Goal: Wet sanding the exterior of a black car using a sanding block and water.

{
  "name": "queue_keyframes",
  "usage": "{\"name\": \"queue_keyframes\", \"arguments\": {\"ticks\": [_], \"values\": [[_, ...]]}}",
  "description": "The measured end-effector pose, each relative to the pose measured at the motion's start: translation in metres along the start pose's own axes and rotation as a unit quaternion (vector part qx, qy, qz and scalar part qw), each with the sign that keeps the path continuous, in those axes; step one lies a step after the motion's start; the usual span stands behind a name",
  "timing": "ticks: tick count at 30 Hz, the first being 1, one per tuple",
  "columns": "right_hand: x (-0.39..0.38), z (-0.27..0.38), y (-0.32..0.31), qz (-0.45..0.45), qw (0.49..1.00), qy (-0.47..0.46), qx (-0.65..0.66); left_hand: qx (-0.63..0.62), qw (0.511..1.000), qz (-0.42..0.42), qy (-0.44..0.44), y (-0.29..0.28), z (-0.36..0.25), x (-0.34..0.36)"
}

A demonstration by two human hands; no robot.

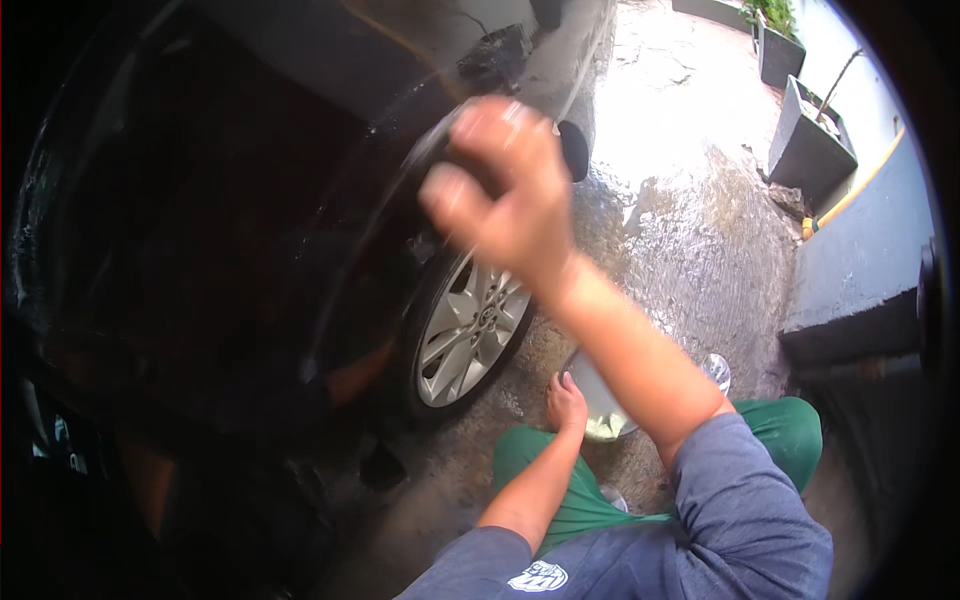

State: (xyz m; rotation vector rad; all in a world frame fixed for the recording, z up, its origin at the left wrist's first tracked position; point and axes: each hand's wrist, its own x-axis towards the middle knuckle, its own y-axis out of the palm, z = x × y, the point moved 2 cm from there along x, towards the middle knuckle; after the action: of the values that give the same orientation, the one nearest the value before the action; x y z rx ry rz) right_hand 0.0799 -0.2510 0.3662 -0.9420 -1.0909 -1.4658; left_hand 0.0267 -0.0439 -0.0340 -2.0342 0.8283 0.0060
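My right hand (pixel 515 190) is raised in front of the dark, shiny car body (pixel 230 200), blurred by motion. Its thumb and forefinger are apart with nothing visible between them; the other fingers are partly hidden. Low between my knees stands a pale bucket (pixel 592 385), partly covered by my right forearm. Something yellowish-green shows at its lower side. My left hand (pixel 568 403) is closed on the bucket's left rim, thumb on top. Just beyond that hand is the car's wheel (pixel 475 325), with silver spokes and a black tyre.
Wet, rough concrete ground (pixel 690 240) runs along the car. A clear plastic container (pixel 716 372) sits beside the bucket. Grey planters (pixel 810 140) line the wall at right, with a yellow pipe (pixel 860 185) near them. My knees (pixel 785 435) in green trousers flank the bucket.
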Motion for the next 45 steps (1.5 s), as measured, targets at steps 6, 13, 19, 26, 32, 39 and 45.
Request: {"name": "queue_keyframes", "arguments": {"ticks": [6, 13, 19, 26, 32, 39, 45], "values": [[0.025, 0.031, 0.025, -0.037, 0.993, 0.108, 0.021, 0.009, 0.999, -0.040, -0.033, -0.048, 0.020, 0.015], [0.024, -0.071, 0.002, -0.077, 0.948, 0.303, 0.052, 0.013, 1.000, -0.013, -0.008, -0.037, -0.011, -0.001], [0.024, 0.050, 0.030, -0.018, 0.991, 0.102, 0.084, -0.009, 1.000, -0.019, -0.019, -0.043, 0.034, 0.021], [0.029, -0.085, 0.004, -0.079, 0.928, 0.356, 0.071, 0.008, 1.000, -0.030, -0.003, -0.034, -0.010, -0.001], [0.031, 0.054, 0.020, 0.024, 0.996, 0.038, 0.076, 0.017, 0.999, 0.018, -0.029, -0.049, 0.006, 0.014], [0.050, 0.015, 0.034, -0.072, 0.983, 0.169, 0.025, 0.006, 0.999, -0.037, -0.012, -0.045, 0.013, 0.012], [0.048, -0.006, 0.018, -0.017, 0.997, 0.080, 0.010, 0.000, 1.000, -0.018, -0.022, -0.039, -0.005, 0.003]]}}
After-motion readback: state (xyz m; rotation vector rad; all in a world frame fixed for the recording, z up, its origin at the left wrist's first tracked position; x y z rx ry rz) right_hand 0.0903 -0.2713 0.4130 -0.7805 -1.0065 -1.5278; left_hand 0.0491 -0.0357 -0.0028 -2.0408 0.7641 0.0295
